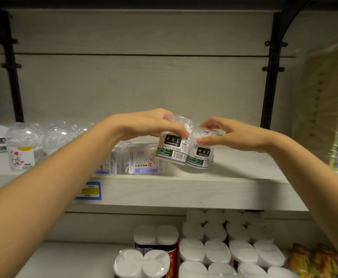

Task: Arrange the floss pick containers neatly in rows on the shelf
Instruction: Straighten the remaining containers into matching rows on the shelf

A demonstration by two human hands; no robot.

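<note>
**A:** What do I have in hand right now?

**B:** Two round floss containers. My left hand is wrapped over the top of the left container, fingers curled down its front. My right hand pinches the right container near its lid, thumb in front and fingertips on top. Both are closed on their tubs.

**A:** Where are they against the shelf?

**B:** Near the front edge of the shelf, touching each other side by side, and both tilted. I cannot tell whether their bases rest on the board or hang just above it. The square floss box sits just to the left, and more clear tubs stand well apart on the far left.

**A:** How will they handle?

**B:** I judge them light: thin clear plastic with loose picks inside. The walls look stiff but smooth, and the glossy label could slip under a loose pinch. I'd hold them around the upper wall or lid rim, as I am now, and not squeeze hard, as thin plastic may flex or the lid may pop.

**A:** And to set them down?

**B:** I'd level each one first, since a tilted tub that light probably tips easily.
</note>
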